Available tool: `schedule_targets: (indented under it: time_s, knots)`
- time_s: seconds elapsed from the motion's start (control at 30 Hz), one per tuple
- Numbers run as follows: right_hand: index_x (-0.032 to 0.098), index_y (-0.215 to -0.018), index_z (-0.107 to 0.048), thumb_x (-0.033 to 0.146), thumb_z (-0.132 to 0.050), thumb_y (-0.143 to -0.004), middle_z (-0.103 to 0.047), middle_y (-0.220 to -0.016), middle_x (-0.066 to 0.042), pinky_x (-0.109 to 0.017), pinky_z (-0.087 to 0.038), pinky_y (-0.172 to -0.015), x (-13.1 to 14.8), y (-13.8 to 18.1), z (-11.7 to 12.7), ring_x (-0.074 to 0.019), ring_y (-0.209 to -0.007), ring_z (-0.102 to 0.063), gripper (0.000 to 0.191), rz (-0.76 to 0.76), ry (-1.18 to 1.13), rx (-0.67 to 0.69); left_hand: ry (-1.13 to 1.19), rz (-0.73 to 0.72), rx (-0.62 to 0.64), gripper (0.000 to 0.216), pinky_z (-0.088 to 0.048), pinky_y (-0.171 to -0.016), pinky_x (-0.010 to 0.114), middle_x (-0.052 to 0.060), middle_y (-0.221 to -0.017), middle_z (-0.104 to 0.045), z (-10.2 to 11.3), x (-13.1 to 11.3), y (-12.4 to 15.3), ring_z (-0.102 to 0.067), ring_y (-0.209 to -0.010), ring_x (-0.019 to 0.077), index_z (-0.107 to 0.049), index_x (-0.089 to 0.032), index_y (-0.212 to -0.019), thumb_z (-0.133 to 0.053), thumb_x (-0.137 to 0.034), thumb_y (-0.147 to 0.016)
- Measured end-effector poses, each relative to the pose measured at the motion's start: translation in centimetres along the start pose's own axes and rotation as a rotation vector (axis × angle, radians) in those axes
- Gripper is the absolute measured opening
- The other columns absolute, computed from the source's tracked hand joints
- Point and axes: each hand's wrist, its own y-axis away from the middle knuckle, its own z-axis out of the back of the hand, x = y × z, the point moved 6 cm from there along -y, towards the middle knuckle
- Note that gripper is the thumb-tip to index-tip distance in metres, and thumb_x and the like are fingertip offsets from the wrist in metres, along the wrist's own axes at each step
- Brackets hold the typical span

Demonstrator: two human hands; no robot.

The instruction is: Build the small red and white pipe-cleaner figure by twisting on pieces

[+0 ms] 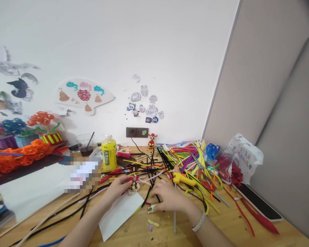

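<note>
Left hand (120, 188): fingertips closed on the upper left of a small figure (134, 187), red at its far end, pale at its near end. The figure's long axis runs roughly near to far, over the far end of the paper (119, 218).

Right hand (167, 196): right of the figure and a little nearer, apart from it; fingers curved, thumb spread from them. At the thumb tip, a small metal-ended piece (150, 209), possibly a lighter; whether gripped or only touched, I cannot tell. The left hand is the closer one, already on the figure; a short gap separates figure and right hand.

Outward: black stems (151, 168) beyond both hands, yellow glue gun (183, 179) to the far right, bottle (109, 157) to the far left. A second figure (151, 141) stands at the far side of the table (141, 236).
</note>
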Motion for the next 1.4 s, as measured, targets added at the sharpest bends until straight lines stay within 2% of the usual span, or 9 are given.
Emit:
schedule_targets:
  time_s: [0.2,0.37,0.53,0.77,0.93,1.1,1.2,1.3,1.4]
  knots:
    - [0.019,-0.09,-0.062,0.027,-0.048,-0.08,-0.06,-0.092,-0.007,-0.034,-0.029,-0.083,-5.1,0.4,2.6,-0.0217,-0.093,-0.043,0.019,-0.347,0.331,-0.28,-0.005,-0.045,0.005,0.042,-0.039,-0.049,0.023,0.003,-0.073,-0.065,-0.3,-0.2,-0.2,-0.054,-0.055,0.0129,-0.058,-0.015,-0.093,-0.061,-0.043,-0.061]
    - [0.015,-0.084,-0.066,0.018,-0.042,-0.081,-0.063,-0.085,-0.013,-0.043,-0.02,-0.089,-6.6,0.0,1.1,-0.0274,-0.097,-0.042,0.025,-0.394,0.529,-0.212,-0.035,-0.04,0.002,0.035,-0.036,-0.047,0.022,0.004,-0.074,-0.066,-0.3,-0.9,0.3,-0.051,-0.052,0.0117,-0.064,-0.014,-0.086,-0.059,-0.04,-0.062]
    - [0.017,-0.082,-0.068,0.014,-0.042,-0.079,-0.064,-0.083,-0.013,-0.044,-0.019,-0.09,-6.7,-0.2,0.3,-0.0292,-0.099,-0.042,0.027,-0.395,0.522,-0.192,-0.058,-0.049,-0.021,0.033,-0.036,-0.046,0.023,0.003,-0.065,-0.065,-0.2,-1.1,0.5,-0.047,-0.045,0.0107,-0.065,-0.015,-0.084,-0.055,-0.04,-0.065]
    - [0.02,-0.08,-0.067,0.008,-0.046,-0.072,-0.065,-0.084,-0.008,-0.039,-0.026,-0.087,-6.9,0.0,0.4,-0.026,-0.097,-0.046,0.026,-0.445,0.308,-0.204,-0.15,-0.098,-0.111,0.028,-0.041,-0.05,0.027,0.003,-0.061,-0.066,0.1,-1.6,0.7,-0.057,-0.057,0.0185,-0.066,-0.018,-0.078,-0.057,-0.039,-0.062]
    - [0.019,-0.087,-0.066,0.017,-0.06,-0.065,-0.064,-0.088,-0.006,-0.034,-0.035,-0.084,-6.7,-0.3,1.0,-0.0208,-0.091,-0.051,0.023,-0.413,-0.154,-0.397,-0.261,-0.161,-0.204,0.021,-0.044,-0.067,0.033,0.005,-0.07,-0.067,0.8,-2.3,0.8,-0.059,-0.074,0.0237,-0.065,-0.018,-0.075,-0.056,-0.032,-0.062]
    - [0.02,-0.095,-0.064,0.018,-0.061,-0.063,-0.061,-0.098,-0.005,-0.033,-0.041,-0.082,-4.0,-0.5,0.9,-0.0178,-0.089,-0.054,0.032,-0.296,-0.577,-0.43,-0.355,-0.291,-0.287,0.021,-0.032,-0.091,0.038,0.01,-0.094,-0.063,0.4,-4.5,2.1,-0.05,-0.098,0.0267,-0.065,-0.019,-0.078,-0.053,-0.033,-0.067]
    - [0.022,-0.1,-0.062,0.02,-0.064,-0.063,-0.06,-0.098,-0.005,-0.032,-0.043,-0.079,-1.2,-0.5,1.0,-0.0169,-0.086,-0.054,0.037,-0.187,-0.679,-0.401,-0.353,-0.386,-0.145,0.024,-0.039,-0.081,0.035,0.008,-0.086,-0.065,-2.2,-6.0,3.3,-0.055,-0.087,0.024,-0.064,-0.021,-0.08,-0.047,-0.037,-0.074]
    - [0.024,-0.101,-0.061,0.018,-0.065,-0.064,-0.06,-0.097,-0.004,-0.033,-0.041,-0.083,1.5,-0.4,1.3,-0.0177,-0.091,-0.052,0.037,-0.066,-0.655,-0.367,-0.237,-0.303,-0.015,0.031,-0.044,-0.067,0.03,0.004,-0.073,-0.064,-4.5,-5.8,3.9,-0.056,-0.071,0.0196,-0.063,-0.019,-0.073,-0.043,-0.042,-0.076]
    - [0.024,-0.096,-0.063,0.016,-0.063,-0.067,-0.061,-0.094,-0.004,-0.032,-0.04,-0.084,2.6,-0.2,1.7,-0.0179,-0.092,-0.052,0.03,-0.026,-0.57,-0.418,-0.116,-0.183,0.051,0.04,-0.039,-0.048,0.025,-0.002,-0.054,-0.052,-5.6,-4.8,3.9,-0.049,-0.05,0.0138,-0.059,-0.016,-0.068,-0.04,-0.05,-0.075]
